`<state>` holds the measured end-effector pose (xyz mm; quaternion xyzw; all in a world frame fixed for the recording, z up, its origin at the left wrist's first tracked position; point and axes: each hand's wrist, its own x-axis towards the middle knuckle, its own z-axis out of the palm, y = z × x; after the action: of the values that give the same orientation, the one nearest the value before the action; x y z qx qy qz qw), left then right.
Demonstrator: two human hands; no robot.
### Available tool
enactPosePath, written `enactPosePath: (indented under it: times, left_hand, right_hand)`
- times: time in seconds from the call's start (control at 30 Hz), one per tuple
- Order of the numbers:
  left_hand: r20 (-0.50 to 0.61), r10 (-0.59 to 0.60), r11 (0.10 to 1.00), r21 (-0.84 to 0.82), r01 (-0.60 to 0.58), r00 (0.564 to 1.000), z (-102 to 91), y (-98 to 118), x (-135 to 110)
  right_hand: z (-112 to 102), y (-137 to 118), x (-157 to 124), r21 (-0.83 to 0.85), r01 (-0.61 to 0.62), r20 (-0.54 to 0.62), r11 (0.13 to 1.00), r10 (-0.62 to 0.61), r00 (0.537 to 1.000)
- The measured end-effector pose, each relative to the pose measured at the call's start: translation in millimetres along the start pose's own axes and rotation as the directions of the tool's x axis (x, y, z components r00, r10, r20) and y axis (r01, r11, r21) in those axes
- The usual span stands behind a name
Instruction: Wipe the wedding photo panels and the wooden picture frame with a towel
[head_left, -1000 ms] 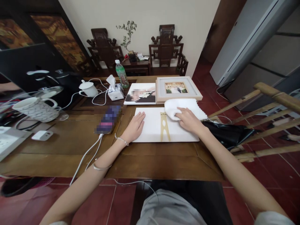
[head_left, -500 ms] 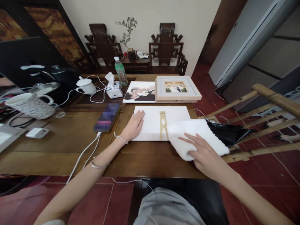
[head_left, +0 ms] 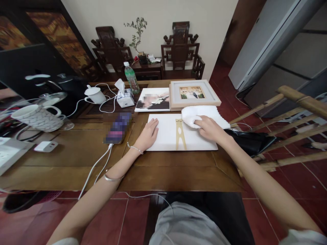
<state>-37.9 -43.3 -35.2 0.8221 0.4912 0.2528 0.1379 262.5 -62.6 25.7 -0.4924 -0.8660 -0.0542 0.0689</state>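
Note:
My left hand (head_left: 148, 134) lies flat on the left end of a white rectangular panel (head_left: 163, 136), its fingers stretched out. A tan two-legged piece with a bear-shaped head (head_left: 180, 130) lies on the panel's middle. My right hand (head_left: 209, 128) is closed on a fluffy white towel (head_left: 211, 115), bunched under the fingers at the panel's upper right corner. The towel's free end spreads to the right, past the panel's edge.
Behind the panel lie a photo board (head_left: 153, 99) and a wooden picture frame (head_left: 213, 94). Leftward are a phone (head_left: 119, 128) on a cable, a tissue box (head_left: 125, 98), a bottle (head_left: 131, 79), a lidded cup (head_left: 95, 95) and a patterned mug (head_left: 38, 117). A bamboo chair (head_left: 293, 94) stands right.
My right hand has moved the towel away from me, from the panel's lower right to its upper right corner, uncovering the tan piece's right leg. My left hand stays on the panel.

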Motion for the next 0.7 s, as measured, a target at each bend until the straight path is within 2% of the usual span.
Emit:
enactPosePath:
  times: [0.1,0.3,0.4,0.47,0.53,0.7]
  left_hand:
    - [-0.013,-0.004,1.000,-0.004,0.004,1.000,1.6,0,0]
    - [-0.037,-0.008,1.000,-0.022,0.007,0.999,3.8,-1,0]
    - [-0.044,-0.014,1.000,-0.015,0.014,0.999,4.4,-1,0]
    - [-0.046,-0.013,1.000,-0.013,0.012,0.999,4.4,-1,0]
    - [-0.044,-0.004,1.000,-0.020,0.004,0.999,3.8,-3,0]
    - [-0.002,0.011,0.999,-0.039,-0.011,1.000,-1.5,-6,-1]
  right_hand:
    - [-1,-9,-16,0.010,-0.004,0.007,1.000,0.004,1.000]
    - [-9,-46,-84,0.099,0.079,-0.062,0.992,-0.073,0.995]
    - [-13,-57,-106,0.121,0.103,-0.050,0.987,-0.097,0.994]
    - [-14,-57,-105,0.128,0.100,-0.053,0.987,-0.094,0.994]
    - [-15,-50,-93,0.121,0.091,-0.060,0.988,-0.084,0.995]
    - [-18,-17,-32,0.005,0.016,0.047,1.000,-0.016,0.999]
